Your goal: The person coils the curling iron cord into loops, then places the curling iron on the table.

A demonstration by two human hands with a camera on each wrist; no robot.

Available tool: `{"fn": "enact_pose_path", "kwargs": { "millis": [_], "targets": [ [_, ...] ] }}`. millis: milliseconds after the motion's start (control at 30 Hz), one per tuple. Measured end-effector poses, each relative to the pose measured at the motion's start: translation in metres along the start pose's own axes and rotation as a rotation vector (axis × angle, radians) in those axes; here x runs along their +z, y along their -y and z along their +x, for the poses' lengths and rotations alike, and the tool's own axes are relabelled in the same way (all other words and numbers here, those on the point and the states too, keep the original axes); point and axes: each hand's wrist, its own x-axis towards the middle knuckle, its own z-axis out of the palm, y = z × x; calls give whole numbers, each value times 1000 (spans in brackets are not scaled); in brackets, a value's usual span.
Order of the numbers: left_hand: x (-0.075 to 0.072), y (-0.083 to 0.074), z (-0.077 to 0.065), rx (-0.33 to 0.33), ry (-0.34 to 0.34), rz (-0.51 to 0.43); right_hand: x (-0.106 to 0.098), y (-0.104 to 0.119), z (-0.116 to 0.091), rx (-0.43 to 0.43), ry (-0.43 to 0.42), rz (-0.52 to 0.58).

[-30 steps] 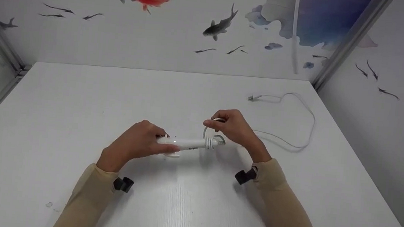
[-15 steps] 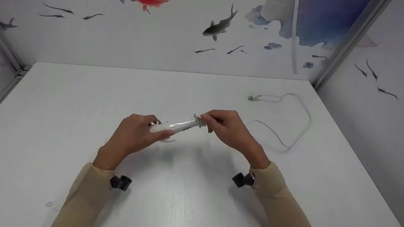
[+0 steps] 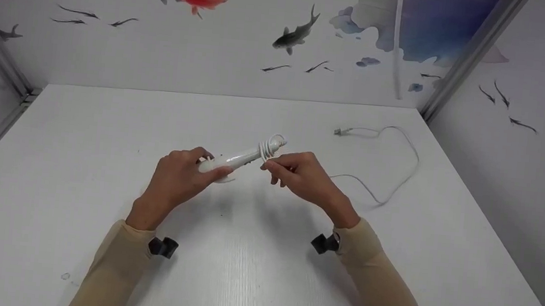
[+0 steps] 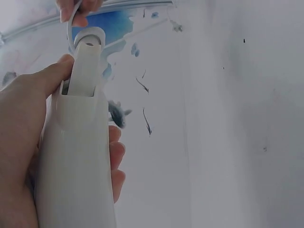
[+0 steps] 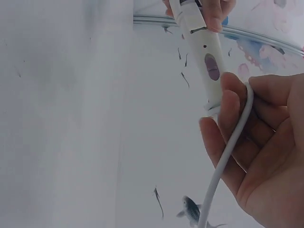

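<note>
My left hand (image 3: 176, 179) grips the thick end of a white handheld appliance that looks like a hair curling iron (image 3: 241, 159), held up off the table and pointing away to the right. In the left wrist view its pale body (image 4: 76, 156) fills the palm. Several turns of white cord (image 3: 264, 150) circle its narrow end. My right hand (image 3: 300, 176) pinches the cord just below these coils; the right wrist view shows the cord (image 5: 232, 142) running between thumb and fingers and down across the palm. An oval purplish switch (image 5: 212, 66) sits on the handle.
The rest of the cord (image 3: 414, 170) lies in a wide loop on the white table (image 3: 237, 278), ending at a plug (image 3: 338, 132) toward the back right. White walls (image 3: 240, 66) painted with fish stand behind and at the right.
The iron has risen and tilted, its cord end now farther back. My right hand has brought the cord around that end to its near side. The loop on the table has drawn in slightly.
</note>
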Motion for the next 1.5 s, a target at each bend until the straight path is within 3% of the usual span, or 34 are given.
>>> {"fn": "enact_pose_path", "kwargs": {
  "millis": [133,267,467,767,1067,1233,1500],
  "targets": [
    [0,0,1,10,-26,10,2,-8,4,77,88,-6],
    [2,0,0,24,-44,23,2,-25,8,207,167,18],
    [4,1,0,53,-77,48,-2,-38,11,380,187,-17],
    [4,-1,0,69,-68,36,-3,-46,14,445,136,29],
    [1,-4,-2,94,-69,-58,-1,-59,15,528,41,111],
    [1,-3,-3,159,-9,-39,2,-64,16,572,-25,160],
    [1,-2,-5,213,108,-51,2,-60,19,523,-143,199]
  ]
}}
